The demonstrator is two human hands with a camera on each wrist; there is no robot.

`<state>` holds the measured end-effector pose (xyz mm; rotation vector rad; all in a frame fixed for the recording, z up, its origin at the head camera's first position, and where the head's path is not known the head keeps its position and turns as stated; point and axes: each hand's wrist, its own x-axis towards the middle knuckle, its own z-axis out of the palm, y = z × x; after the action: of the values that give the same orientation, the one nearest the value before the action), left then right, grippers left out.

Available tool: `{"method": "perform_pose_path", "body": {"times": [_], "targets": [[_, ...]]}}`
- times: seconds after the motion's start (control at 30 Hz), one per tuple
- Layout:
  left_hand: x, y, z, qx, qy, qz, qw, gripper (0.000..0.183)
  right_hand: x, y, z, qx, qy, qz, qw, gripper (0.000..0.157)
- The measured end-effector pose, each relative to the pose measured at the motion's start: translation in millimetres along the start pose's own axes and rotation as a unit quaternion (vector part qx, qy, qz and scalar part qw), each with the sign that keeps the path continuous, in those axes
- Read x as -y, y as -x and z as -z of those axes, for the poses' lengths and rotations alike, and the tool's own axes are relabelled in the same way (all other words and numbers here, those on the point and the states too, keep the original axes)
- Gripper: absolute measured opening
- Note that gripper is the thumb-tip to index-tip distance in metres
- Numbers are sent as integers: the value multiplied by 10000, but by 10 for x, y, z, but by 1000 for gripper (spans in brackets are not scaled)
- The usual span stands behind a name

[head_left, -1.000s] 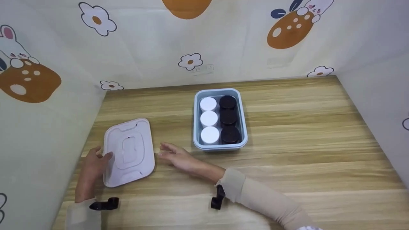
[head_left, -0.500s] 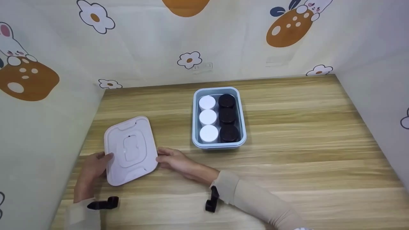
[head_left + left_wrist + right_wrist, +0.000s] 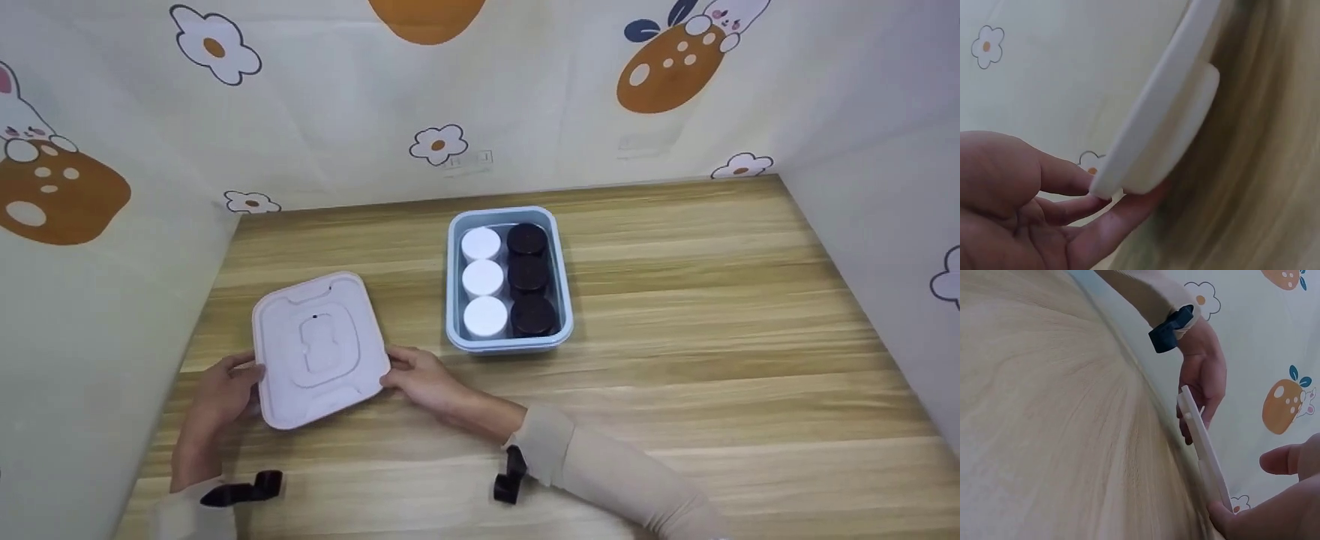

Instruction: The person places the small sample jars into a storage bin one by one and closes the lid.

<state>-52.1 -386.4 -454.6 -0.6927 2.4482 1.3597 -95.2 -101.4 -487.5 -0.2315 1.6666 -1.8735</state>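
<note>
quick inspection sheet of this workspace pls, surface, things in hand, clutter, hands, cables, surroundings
surface: wooden table, light grain.
job's things: pale lid lifted off the table, held at both edges; blue-grey box open, holding three white jars and three black jars in two rows.
clutter: nothing seen.
grippers: left hand grips the lid's left edge; right hand holds its right edge.
cables: nothing seen; black wrist mounts on both sleeves.
surroundings: cartoon-print walls on three sides.
</note>
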Motion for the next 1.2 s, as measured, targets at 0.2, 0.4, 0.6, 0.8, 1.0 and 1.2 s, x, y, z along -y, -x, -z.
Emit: {"method": "perform_pose_path", "body": {"times": [0.2,0.4,0.6,0.8,1.0,1.2], "targets": [[-194,89,-13,-85,392,-74,9992,60,31,43,58,-178,606,102,9979,68],[-398,244,-45,-303,1086,-55,9936,62,163,188,64,-372,1138,778,9898,65],[-592,399,-83,-750,1530,-221,9851,60,466,350,8,-144,1497,1116,9823,58],[-842,517,-224,-1233,1550,-449,9792,53,768,336,-71,547,423,768,9946,52],[-1063,591,-377,-1430,1518,-535,9765,53,1008,260,-183,821,375,641,9939,47],[-1219,630,-484,-1395,1484,-658,9768,54,1108,230,-269,834,1224,829,9855,50]]}}
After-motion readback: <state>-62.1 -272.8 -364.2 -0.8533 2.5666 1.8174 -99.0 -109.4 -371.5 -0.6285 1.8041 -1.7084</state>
